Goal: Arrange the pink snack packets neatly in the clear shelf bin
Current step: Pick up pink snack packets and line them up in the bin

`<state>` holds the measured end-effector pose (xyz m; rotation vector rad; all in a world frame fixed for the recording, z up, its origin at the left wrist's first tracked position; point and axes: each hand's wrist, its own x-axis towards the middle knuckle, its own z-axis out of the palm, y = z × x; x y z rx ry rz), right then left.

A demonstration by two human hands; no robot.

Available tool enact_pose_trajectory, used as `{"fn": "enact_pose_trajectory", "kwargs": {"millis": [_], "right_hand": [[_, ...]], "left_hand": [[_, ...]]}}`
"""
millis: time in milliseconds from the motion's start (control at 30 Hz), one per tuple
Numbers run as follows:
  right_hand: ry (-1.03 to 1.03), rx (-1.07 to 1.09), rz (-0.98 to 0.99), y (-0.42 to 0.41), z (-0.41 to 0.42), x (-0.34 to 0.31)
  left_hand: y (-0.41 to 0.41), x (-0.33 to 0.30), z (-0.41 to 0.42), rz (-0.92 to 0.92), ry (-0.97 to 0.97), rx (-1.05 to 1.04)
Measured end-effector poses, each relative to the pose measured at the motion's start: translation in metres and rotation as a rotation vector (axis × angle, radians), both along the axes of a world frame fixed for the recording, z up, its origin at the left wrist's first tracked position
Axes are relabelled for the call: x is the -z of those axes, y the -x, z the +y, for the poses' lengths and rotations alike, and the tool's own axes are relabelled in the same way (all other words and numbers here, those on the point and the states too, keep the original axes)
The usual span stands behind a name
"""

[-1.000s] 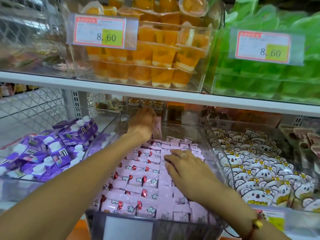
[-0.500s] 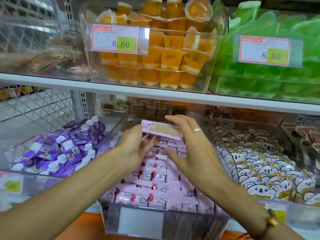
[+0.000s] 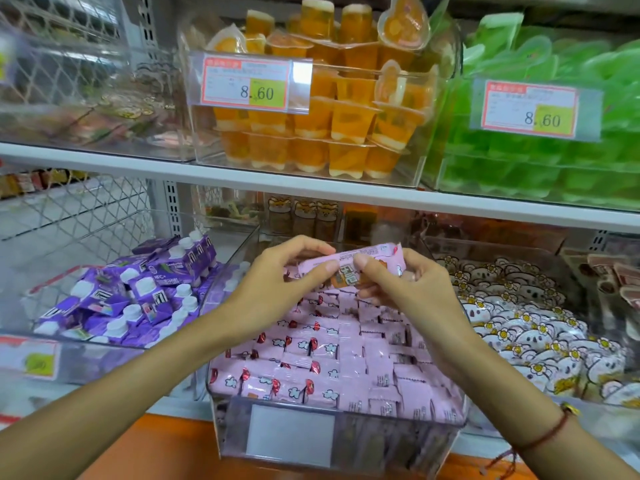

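I see lower shelf point(image 3: 166, 407) carrying three clear bins side by side: left bin point(image 3: 221, 271) with purple pouches, middle bin point(image 3: 311, 441) with pink packets, right bin point(image 3: 519, 415) with koala-print packs. Upper white shelf point(image 3: 242, 183) bears bin of orange jelly cups point(image 3: 429, 109), green-filled bin point(image 3: 450, 168) beside it.

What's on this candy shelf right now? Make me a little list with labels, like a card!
place: shop shelves with clear bins
left hand: pinches one end of the pink packet
right hand: pinches the other end
packet position: held in the air over the clear bin
in the bin: rows of pink packets
left neighbour: purple pouches
right neighbour: white bear packets
shelf above: orange jelly cups, green cups
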<state>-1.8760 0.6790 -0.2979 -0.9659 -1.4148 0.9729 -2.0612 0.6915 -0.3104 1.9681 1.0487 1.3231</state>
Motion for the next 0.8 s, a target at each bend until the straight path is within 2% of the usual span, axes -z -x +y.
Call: {"fn": "enact_pose_trajectory", "kwargs": {"millis": [167, 267, 367, 433, 500, 567, 700, 800], "right_hand": [[-0.097, -0.101, -0.126, 0.005, -0.005, 0.005], [-0.171, -0.078, -0.104, 0.007, -0.003, 0.006], [-0.208, 0.119, -0.139, 0.005, 0.011, 0.010], [-0.198, 0.330, -0.296, 0.002, 0.028, 0.009], [-0.215, 0.434, -0.545, 0.002, 0.051, 0.006], [-0.255, 0.426, -0.699, 0.007, 0.072, 0.004], [-0.276, 0.307, -0.791, 0.021, 0.104, 0.009], [-0.222, 0.243, -0.850, 0.033, 0.120, 0.013]], "left_hand": [[-0.001, 0.003, -0.007, -0.070, -0.025, -0.115], [0.006, 0.007, -0.014, 0.021, -0.023, -0.116], [0.023, 0.018, -0.020, 0.179, -0.226, -0.355], [0.034, 0.025, -0.024, 0.146, -0.298, -0.458], [0.042, 0.033, -0.026, 0.085, -0.231, -0.477], [0.043, 0.042, -0.027, 0.038, -0.080, -0.471], [0.043, 0.052, -0.027, -0.113, 0.140, -0.453], [0.045, 0.054, -0.026, -0.152, 0.195, -0.460]]}}
